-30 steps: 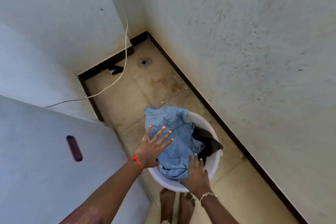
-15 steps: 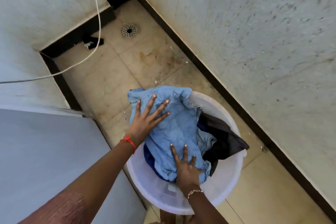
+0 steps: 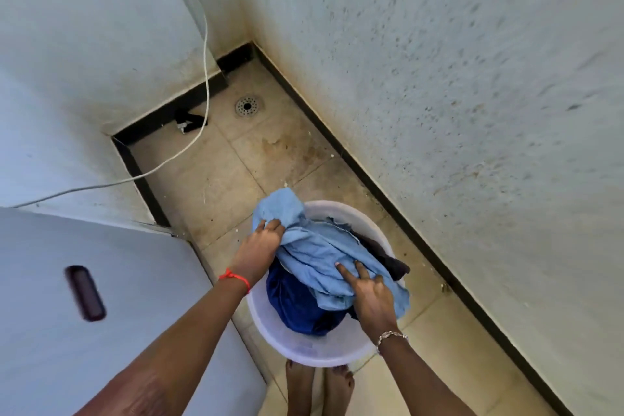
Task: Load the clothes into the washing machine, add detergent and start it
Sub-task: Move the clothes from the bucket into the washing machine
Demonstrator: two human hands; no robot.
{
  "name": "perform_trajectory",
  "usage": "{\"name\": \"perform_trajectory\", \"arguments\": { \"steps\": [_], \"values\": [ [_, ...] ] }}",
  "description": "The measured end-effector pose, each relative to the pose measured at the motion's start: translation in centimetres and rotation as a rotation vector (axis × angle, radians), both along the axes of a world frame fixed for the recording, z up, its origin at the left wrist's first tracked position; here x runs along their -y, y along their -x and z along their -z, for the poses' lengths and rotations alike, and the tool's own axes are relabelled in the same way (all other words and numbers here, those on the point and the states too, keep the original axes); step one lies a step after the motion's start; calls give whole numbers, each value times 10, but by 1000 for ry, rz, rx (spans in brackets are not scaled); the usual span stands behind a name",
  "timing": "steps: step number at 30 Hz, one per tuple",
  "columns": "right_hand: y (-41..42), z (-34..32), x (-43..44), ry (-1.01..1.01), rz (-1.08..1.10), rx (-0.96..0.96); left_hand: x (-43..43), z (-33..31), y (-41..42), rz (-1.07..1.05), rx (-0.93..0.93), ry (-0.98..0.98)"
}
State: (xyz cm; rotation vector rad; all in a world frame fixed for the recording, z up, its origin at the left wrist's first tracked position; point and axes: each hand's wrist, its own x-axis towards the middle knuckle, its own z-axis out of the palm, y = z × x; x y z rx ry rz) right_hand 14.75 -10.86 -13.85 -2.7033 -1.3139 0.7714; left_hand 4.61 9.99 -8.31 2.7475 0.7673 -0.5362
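A white plastic tub (image 3: pixel 304 349) stands on the tiled floor, full of clothes. On top lies a light blue garment (image 3: pixel 314 246), with a dark blue cloth (image 3: pixel 293 307) under it and a dark brown cloth (image 3: pixel 385 260) at the right. My left hand (image 3: pixel 260 248) is closed on the light blue garment's left part at the tub's far left rim. My right hand (image 3: pixel 369 294) grips the same garment near its right lower edge, two fingers stretched out over it. The grey washing machine (image 3: pixel 101 314) with a dark recessed handle (image 3: pixel 84 292) fills the lower left.
A white cable (image 3: pixel 189 149) runs from the wall down toward the machine. A round floor drain (image 3: pixel 247 106) and a small black object (image 3: pixel 190 121) sit in the far corner. White walls close in on the left and right. My bare feet (image 3: pixel 317 388) stand below the tub.
Both hands lay flat with spread fingers on the blue garment; now they have closed on it and bunched it up, uncovering the dark blue cloth beneath. The view pulled back from the tub.
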Motion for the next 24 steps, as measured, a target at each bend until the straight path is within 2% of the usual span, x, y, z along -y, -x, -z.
{"name": "perform_trajectory", "arguments": {
  "steps": [5,10,16,24],
  "values": [
    [-20,-121,-6,-107,27,51,12,-113,5,-243,213,190],
    [-31,-228,-11,-243,97,60,10,-203,14,-382,455,305],
    [-33,-335,-16,-494,85,92,15,-318,24,-539,702,325],
    [-16,-462,-36,-755,24,136,20,-429,70,-600,943,278]
  ]
}}
